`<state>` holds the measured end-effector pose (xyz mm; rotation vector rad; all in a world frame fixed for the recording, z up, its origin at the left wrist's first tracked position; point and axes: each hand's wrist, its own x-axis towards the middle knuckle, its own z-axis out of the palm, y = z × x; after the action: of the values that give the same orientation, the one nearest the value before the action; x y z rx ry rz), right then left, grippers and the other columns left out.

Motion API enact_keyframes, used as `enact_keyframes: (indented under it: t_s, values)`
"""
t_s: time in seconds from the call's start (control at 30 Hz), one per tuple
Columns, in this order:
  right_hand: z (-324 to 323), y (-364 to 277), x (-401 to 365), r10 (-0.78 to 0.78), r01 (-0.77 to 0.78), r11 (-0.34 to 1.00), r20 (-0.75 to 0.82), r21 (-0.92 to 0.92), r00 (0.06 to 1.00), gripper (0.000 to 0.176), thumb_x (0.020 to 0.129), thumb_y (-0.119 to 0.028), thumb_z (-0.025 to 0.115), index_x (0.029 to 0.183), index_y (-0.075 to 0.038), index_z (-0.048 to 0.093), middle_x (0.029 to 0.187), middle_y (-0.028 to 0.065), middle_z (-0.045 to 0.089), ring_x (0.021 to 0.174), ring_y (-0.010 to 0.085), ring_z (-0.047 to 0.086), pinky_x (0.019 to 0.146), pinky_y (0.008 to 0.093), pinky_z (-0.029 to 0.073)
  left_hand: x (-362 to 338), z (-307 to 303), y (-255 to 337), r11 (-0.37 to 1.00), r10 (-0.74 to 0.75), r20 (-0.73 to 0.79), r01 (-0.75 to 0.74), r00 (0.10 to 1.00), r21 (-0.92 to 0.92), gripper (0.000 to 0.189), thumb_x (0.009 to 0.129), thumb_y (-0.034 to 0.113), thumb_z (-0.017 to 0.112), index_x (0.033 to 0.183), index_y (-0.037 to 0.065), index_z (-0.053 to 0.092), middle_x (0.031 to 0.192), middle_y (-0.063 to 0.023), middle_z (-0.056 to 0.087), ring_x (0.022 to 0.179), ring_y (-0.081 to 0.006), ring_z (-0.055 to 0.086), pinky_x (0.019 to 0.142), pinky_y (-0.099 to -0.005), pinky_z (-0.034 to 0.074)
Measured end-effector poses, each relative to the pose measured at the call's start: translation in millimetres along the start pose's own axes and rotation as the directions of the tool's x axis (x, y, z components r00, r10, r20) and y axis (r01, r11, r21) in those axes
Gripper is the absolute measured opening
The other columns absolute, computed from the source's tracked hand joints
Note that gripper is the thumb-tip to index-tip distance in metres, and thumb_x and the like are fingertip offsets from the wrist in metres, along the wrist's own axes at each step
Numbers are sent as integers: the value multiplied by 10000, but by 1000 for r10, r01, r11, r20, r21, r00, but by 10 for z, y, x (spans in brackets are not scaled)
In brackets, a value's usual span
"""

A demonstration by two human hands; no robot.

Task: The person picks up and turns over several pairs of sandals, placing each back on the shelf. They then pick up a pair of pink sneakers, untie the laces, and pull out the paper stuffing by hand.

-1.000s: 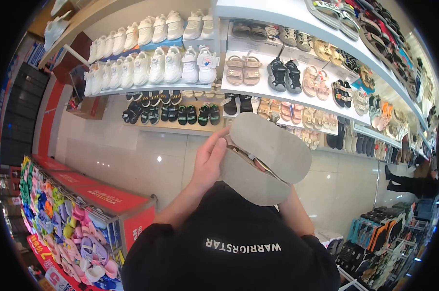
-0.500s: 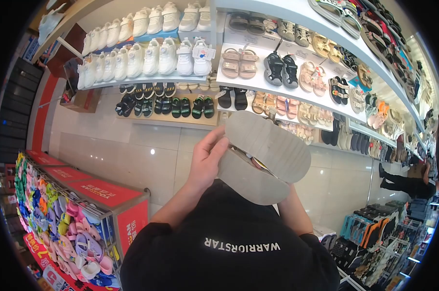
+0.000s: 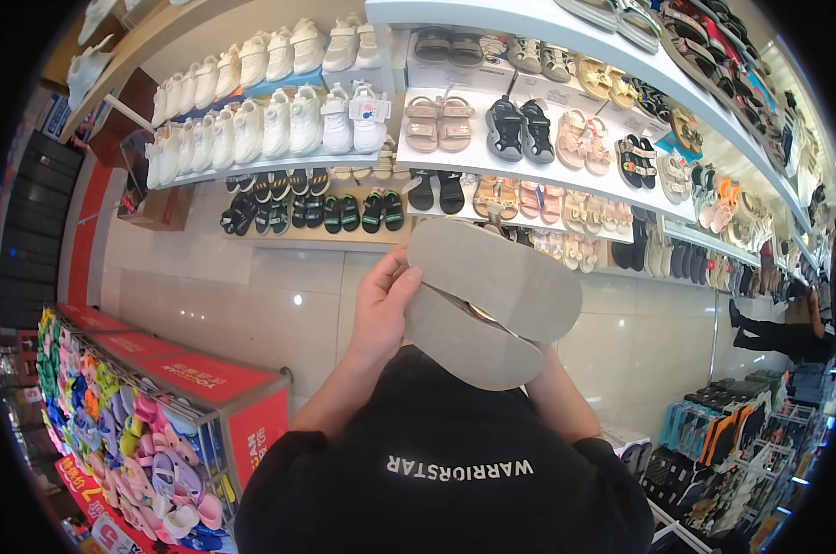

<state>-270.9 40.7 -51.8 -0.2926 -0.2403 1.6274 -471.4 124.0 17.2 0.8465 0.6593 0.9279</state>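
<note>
The pair of sandals point(image 3: 487, 295) is up at chest height before the shoe shelves point(image 3: 529, 171), grey soles outward and pressed together. The left hand point(image 3: 381, 309) has its grip closed on one end. The right hand is hidden behind the soles, so I cannot tell its grip. Even pressure on both soles should stop either one sliding

wear: black short-sleeved T-shirt point(image 3: 436, 415) | print: white WARRIORSTAR lettering point(image 3: 460, 466) (reads upside down)
</note>
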Motion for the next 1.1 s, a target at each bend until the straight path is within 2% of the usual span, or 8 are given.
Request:
enact_keyframes:
  t_s: [0.6,0.67,1.1]
  values:
    - [44,-2,-74,-28,24,998,-58,-66,998,566,1010,-419,488,1449,-67,420,1396,172,521,1237,289,568,1016,421,514,-78,55,-21,997,55,45,-53,997,-48,266,958,31,521,1212,-29,574,1198,-74,627,1105,-121,577,961,-291,454]
    - [51,5,-88,-32,27,997,-61,-71,998,565,1011,-418,488,1449,-67,420,1396,172,521,1237,288,568,1016,421,514,-89,88,3,998,63,18,-63,998,-12,214,973,78,522,1161,-17,559,1103,-70,644,1003,-121,616,898,-288,503]
    - [90,97,-113,-45,36,993,-83,-109,996,558,1013,-414,487,1448,-69,422,1393,170,523,1237,286,568,1017,420,513,-177,-12,1,997,69,-5,-69,998,-38,229,968,72,515,1173,-19,559,1108,-76,642,1006,-131,618,905,-300,503]
